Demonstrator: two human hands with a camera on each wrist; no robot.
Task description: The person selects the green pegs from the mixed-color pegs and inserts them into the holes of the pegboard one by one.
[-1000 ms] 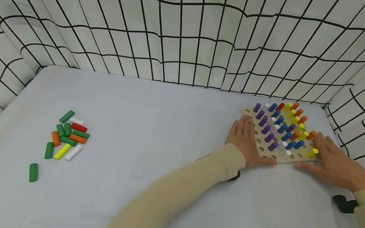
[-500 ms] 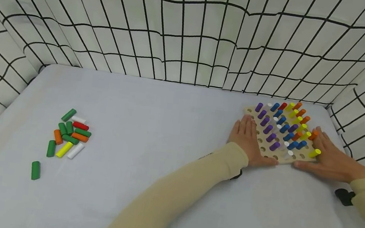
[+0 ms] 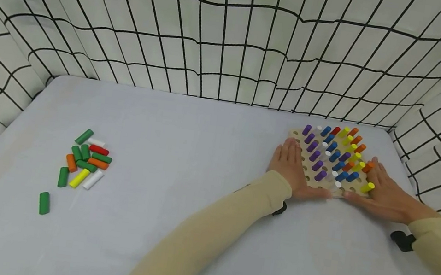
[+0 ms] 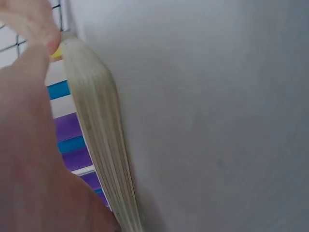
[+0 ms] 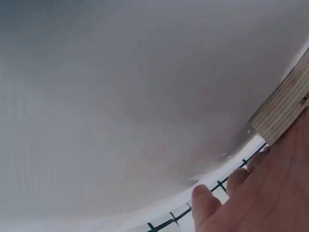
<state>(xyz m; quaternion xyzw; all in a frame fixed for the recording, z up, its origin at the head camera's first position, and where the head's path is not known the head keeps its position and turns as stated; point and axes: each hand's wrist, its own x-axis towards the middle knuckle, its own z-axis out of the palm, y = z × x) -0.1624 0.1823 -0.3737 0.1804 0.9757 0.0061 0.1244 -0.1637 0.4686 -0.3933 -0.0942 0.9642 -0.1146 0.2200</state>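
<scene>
A wooden pegboard (image 3: 315,182) lies at the right of the table, with purple, white, blue, red, yellow and orange pegs standing in several of its holes. My left hand (image 3: 289,170) lies along its left side, fingers straight and thumb stretched along the front edge. Against the right side rests my right hand (image 3: 388,194), its fingers extended and its thumb also reaching along the front. The left wrist view shows the board's layered edge (image 4: 104,130) beside the hand. In the right wrist view, a corner of the board (image 5: 285,104) touches the right hand.
Loose pegs lie in a pile at the left of the white-covered table (image 3: 185,151), among them a red peg (image 3: 99,150) and a yellow peg (image 3: 79,178). One green peg (image 3: 44,203) lies apart, nearer the front. Black wire grid (image 3: 232,45) borders the back and sides.
The pegboard has shifted slightly left, with both hands moving along against its sides. The loose pegs stay where they were; the head view has moved a little.
</scene>
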